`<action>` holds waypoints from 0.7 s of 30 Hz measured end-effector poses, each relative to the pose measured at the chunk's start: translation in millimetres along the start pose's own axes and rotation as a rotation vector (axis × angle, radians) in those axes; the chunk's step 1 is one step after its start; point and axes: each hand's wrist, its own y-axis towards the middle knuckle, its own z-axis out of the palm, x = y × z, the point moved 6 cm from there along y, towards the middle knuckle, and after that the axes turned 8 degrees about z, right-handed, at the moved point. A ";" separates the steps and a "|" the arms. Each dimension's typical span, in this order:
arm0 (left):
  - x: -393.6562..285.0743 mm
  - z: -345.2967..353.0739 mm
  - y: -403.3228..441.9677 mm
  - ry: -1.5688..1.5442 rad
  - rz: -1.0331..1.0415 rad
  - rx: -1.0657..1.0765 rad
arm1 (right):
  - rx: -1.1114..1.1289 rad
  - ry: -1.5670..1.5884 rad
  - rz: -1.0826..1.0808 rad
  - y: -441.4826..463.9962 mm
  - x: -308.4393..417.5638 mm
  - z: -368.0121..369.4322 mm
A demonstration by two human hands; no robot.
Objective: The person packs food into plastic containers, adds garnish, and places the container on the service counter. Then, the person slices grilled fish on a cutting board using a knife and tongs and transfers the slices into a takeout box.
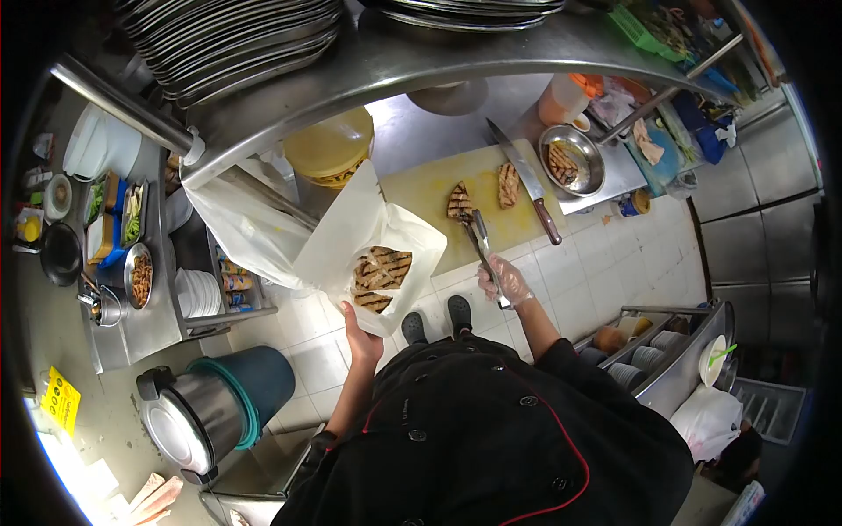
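Note:
My left hand [361, 335] holds a white takeout box [339, 223] by its near side, its lid raised. Inside, on white paper lining, lie grilled meat pieces [382, 269] with dark grill marks. A clear plastic glove covers my right hand [506, 280], which is closed around metal tongs [483, 248]. The tong tips are at a grilled meat piece [460, 201] on the yellowish cutting board [412, 188]; whether they pinch it I cannot tell. Another meat piece [508, 185] lies to its right, beside a large knife [527, 178] with a brown handle.
A metal bowl [595, 175] with grilled meat stands right of the board. A yellow lidded tub [329, 145] is behind the box. Stacked metal plates [237, 53] fill the shelf above. A rice cooker [180, 430] and green bin [263, 386] stand at lower left.

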 end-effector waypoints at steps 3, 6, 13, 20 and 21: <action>-1.1 3.5 -2.8 0.018 0.025 0.008 | -0.076 -0.061 -0.006 5.8 8.6 -1.9; 1.4 1.5 -4.6 0.020 0.046 0.007 | -0.281 -0.174 -0.012 1.5 23.3 9.6; 6.9 3.2 -10.4 -0.003 0.047 -0.019 | -0.407 -0.333 -0.020 20.2 31.1 -17.9; 6.0 19.3 -18.0 -0.004 0.066 -0.017 | -0.492 -0.538 -0.146 18.9 63.4 -28.7; 7.7 17.8 -17.8 -0.003 0.060 -0.027 | -0.524 -0.553 -0.103 14.8 68.0 -31.0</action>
